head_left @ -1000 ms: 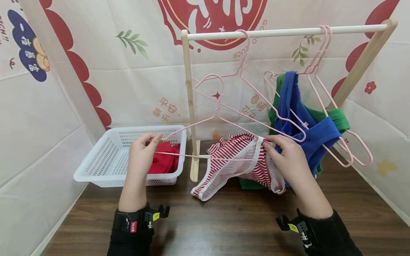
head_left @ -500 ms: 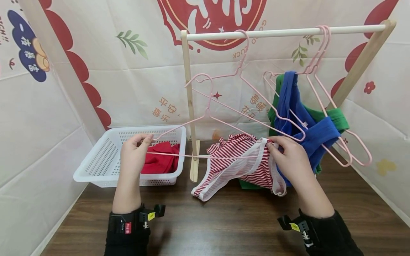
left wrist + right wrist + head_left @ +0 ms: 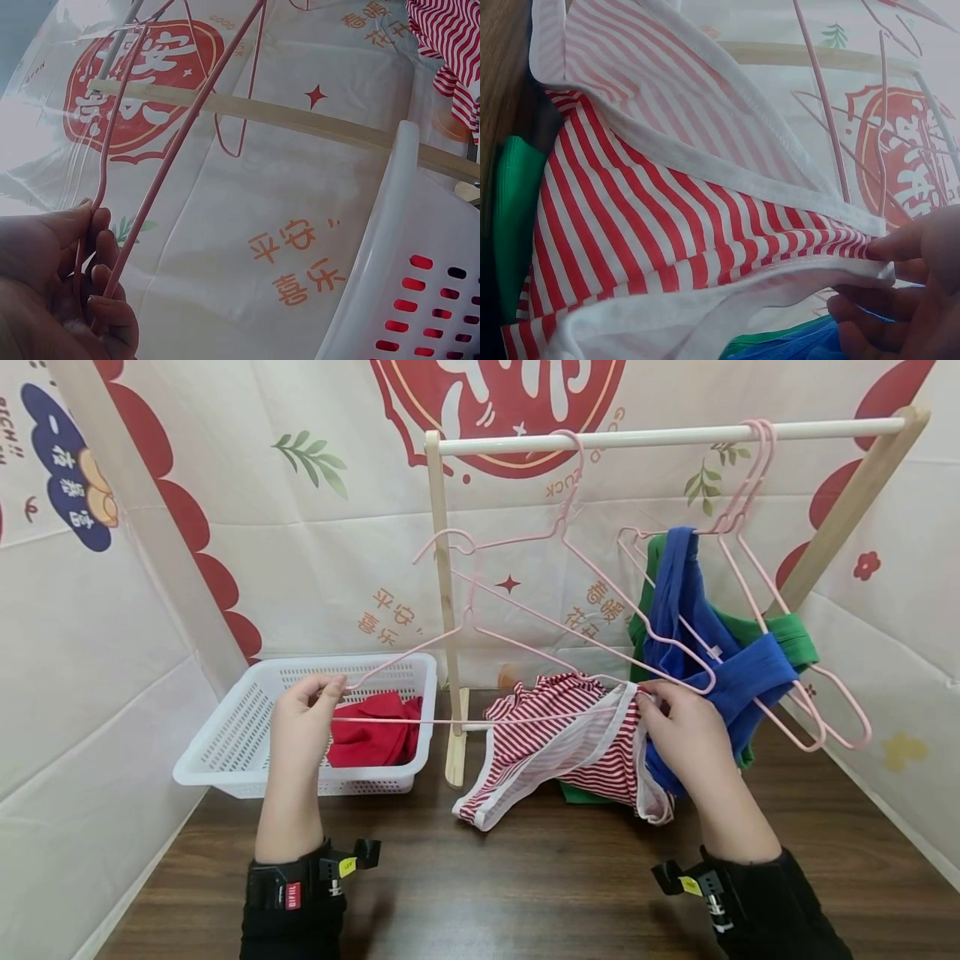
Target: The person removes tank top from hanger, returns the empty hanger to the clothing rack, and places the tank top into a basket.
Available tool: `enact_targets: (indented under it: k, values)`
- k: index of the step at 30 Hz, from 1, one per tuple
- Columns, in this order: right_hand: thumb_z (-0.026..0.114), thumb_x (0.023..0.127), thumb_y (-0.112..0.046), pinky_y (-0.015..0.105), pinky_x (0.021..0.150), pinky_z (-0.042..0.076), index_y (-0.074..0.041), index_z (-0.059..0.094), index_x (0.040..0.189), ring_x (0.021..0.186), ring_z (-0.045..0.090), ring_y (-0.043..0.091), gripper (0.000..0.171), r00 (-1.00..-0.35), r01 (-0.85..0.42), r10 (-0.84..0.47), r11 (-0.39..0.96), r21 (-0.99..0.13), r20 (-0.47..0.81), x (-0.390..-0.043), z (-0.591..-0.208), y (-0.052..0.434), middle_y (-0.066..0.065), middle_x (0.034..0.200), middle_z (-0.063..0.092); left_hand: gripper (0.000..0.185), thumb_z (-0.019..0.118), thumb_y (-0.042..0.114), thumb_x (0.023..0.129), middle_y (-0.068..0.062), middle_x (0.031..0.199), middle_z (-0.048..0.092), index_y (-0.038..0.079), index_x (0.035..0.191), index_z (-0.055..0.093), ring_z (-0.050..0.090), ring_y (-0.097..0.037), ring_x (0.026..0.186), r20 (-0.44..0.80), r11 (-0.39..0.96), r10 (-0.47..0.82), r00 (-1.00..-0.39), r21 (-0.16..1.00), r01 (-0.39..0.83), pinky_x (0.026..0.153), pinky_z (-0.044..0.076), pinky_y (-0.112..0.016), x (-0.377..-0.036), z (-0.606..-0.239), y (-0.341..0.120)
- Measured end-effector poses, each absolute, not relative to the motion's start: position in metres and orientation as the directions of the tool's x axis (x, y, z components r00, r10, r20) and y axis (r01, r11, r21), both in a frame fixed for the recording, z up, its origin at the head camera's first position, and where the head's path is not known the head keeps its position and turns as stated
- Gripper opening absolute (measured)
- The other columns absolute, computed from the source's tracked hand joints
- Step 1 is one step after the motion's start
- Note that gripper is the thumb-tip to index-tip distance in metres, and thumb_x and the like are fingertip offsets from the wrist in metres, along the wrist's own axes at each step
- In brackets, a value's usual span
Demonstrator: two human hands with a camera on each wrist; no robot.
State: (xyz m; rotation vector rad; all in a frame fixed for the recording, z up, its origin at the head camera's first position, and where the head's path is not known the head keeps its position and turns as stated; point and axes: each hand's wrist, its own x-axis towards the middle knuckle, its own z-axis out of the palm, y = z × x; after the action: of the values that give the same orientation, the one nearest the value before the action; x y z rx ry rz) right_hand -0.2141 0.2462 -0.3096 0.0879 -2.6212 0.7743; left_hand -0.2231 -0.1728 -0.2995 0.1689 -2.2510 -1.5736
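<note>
My left hand [image 3: 300, 727] grips one end of a pink clothes hanger [image 3: 405, 721], with fingers curled round the wire in the left wrist view. The hanger's other end reaches to the red-and-white striped sleeveless top [image 3: 551, 743], overlapping its white-edged strap. My right hand [image 3: 690, 727] pinches that strap between thumb and fingers; the right wrist view shows the striped cloth [image 3: 652, 217] stretching away from the fingertips. The top's lower part droops close over the table. The hanger's hook points left, in front of the rack's left post.
A rack with a white rod [image 3: 667, 437] carries a bare pink hanger [image 3: 570, 485] and hangers with blue [image 3: 757, 681] and green [image 3: 795, 639] garments on the right. A white basket [image 3: 225, 777] with red cloth [image 3: 375, 731] stands left on the wooden table [image 3: 480, 893].
My left hand has moved left, drawing the hanger along with it, and the hook has turned further left. My right hand and the strap have shifted slightly right.
</note>
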Motion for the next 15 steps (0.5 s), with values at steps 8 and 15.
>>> enact_targets:
  k: [8,15]
  values:
    - [0.046,0.103,-0.029,0.046,0.069,0.041,0.001,0.061,0.125,0.083,0.055,0.035,0.040,-0.928,-0.131,0.072,0.856,-0.500,0.366,-0.2150,-0.3103,0.2512,0.020,0.097,0.065,0.041,0.057,0.041,0.097,-0.007,0.113,0.061,0.007,0.118,0.067,0.051,-0.018,0.100,0.253,0.351,-0.348,-0.903,0.928,0.125,0.081,0.050,-0.028,-0.2216,-0.3011,-0.1753]
    - [0.046,0.103,-0.027,0.052,0.077,0.044,-0.002,0.059,0.127,0.091,0.058,0.036,0.038,-0.939,-0.129,0.060,0.851,-0.510,0.338,-0.2147,-0.3102,0.2521,0.020,0.104,0.065,0.039,0.057,0.040,0.097,-0.007,0.110,0.062,0.008,0.114,0.069,0.052,-0.017,0.098,0.267,0.354,-0.371,-0.889,0.926,0.130,0.076,0.049,-0.022,-0.2207,-0.3011,-0.1747]
